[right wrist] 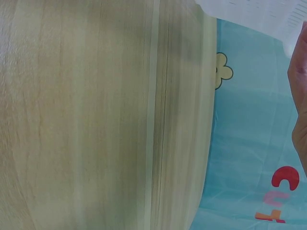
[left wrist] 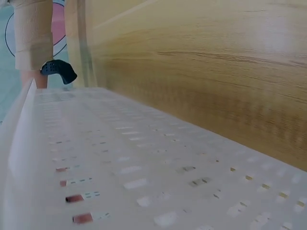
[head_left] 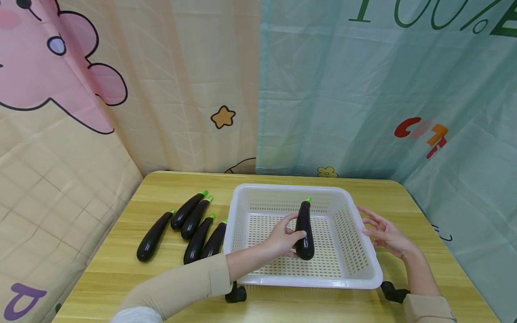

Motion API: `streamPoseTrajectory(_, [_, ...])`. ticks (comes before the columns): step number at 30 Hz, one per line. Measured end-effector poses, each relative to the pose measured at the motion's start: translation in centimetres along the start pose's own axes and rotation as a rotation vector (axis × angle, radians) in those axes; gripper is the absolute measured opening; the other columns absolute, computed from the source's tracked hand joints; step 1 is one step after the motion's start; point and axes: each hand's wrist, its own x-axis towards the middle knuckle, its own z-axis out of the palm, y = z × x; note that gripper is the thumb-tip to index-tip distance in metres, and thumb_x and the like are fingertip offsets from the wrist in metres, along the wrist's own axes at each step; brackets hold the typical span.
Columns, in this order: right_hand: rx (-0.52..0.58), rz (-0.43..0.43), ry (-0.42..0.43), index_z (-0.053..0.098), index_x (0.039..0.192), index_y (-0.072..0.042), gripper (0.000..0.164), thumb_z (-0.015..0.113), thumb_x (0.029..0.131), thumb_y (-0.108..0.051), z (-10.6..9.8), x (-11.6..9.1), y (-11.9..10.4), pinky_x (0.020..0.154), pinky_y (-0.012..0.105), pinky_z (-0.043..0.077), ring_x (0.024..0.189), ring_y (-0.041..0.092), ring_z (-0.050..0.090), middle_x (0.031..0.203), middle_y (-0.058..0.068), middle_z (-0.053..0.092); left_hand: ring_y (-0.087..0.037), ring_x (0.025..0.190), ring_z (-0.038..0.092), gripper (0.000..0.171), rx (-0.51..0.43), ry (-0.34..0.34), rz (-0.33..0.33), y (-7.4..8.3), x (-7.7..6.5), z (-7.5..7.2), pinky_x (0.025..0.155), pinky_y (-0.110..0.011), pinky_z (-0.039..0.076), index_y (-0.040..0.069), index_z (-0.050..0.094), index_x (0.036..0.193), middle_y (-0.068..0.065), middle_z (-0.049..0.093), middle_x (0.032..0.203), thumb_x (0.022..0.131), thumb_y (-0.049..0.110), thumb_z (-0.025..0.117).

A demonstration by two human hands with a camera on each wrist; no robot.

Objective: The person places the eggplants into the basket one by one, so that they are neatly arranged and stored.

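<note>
My left hand [head_left: 282, 238] grips a dark purple eggplant [head_left: 306, 235] with a green stem end, thumb across its front. The eggplant points away from me, over the inside of a white plastic basket [head_left: 300, 281] with slotted walls. Whether it touches the basket floor, I cannot tell. At the basket's right side, my right hand [head_left: 385, 231] has its fingers loosely extended against the outer wall and rim. The left wrist view is filled mostly by the basket's wall [left wrist: 110, 158]; the held eggplant is out of sight there. Part of the right hand [right wrist: 300, 86] shows in the right wrist view.
Several more eggplants [head_left: 155, 236] lie on the wooden table [head_left: 113, 269] left of the basket, the nearest ones close to its wall. Black wrist-worn pieces [head_left: 236, 294] show by both forearms. Printed curtains [head_left: 323, 89] hang behind the table's far edge.
</note>
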Motion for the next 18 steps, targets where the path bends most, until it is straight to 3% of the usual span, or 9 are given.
streamPoseTrajectory(9, [0.049,-0.033,-0.055,0.011,0.147,-0.008,0.061,0.032,0.093,0.012,-0.4,-0.1,0.1,0.068,0.038,0.055,0.098,0.021,0.061,0.119,0.004,0.056,-0.032,0.08,0.064,0.057,-0.052,-0.035,-0.017,-0.4,0.7,2.1,0.066,-0.05,0.053,0.013,0.03,0.142,-0.014,0.05,0.092,0.09,0.005,0.054])
streamPoseTrajectory(18, [0.028,-0.023,-0.04,0.012,0.147,-0.008,0.06,0.033,0.094,0.011,-0.3,0.0,0.0,0.068,0.038,0.055,0.098,0.021,0.061,0.118,0.003,0.056,-0.034,0.08,0.063,0.057,-0.062,-0.024,-0.019,-0.8,1.8,3.8,0.066,-0.051,0.053,0.016,0.033,0.141,-0.015,0.049,0.092,0.09,0.004,0.054])
